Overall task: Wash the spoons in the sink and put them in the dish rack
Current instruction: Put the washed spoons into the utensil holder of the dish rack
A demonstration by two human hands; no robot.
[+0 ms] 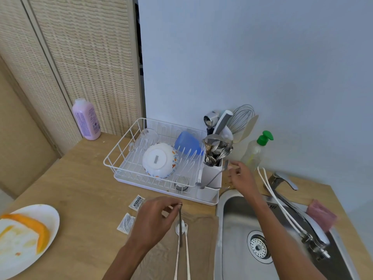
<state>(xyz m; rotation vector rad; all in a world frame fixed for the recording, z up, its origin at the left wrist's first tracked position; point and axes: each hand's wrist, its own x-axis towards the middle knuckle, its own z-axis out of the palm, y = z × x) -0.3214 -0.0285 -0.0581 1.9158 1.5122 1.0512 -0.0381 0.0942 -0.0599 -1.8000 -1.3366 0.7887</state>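
My left hand pinches the top end of a thin dark spoon, which hangs straight down over the counter. Under it two pale spoons lie side by side, bowls away from me. My right hand is at the white cutlery holder on the right end of the white dish rack. Its fingertips pinch the handle end of a metal spoon, which slants down-left in front of the holder. The steel sink lies under my right forearm.
The rack holds an upturned patterned bowl, a glass and a blue cup. Behind the tap stands a soap bottle; a pink sponge lies right of the sink. A plate with orange peel sits at left, two sachets mid-counter.
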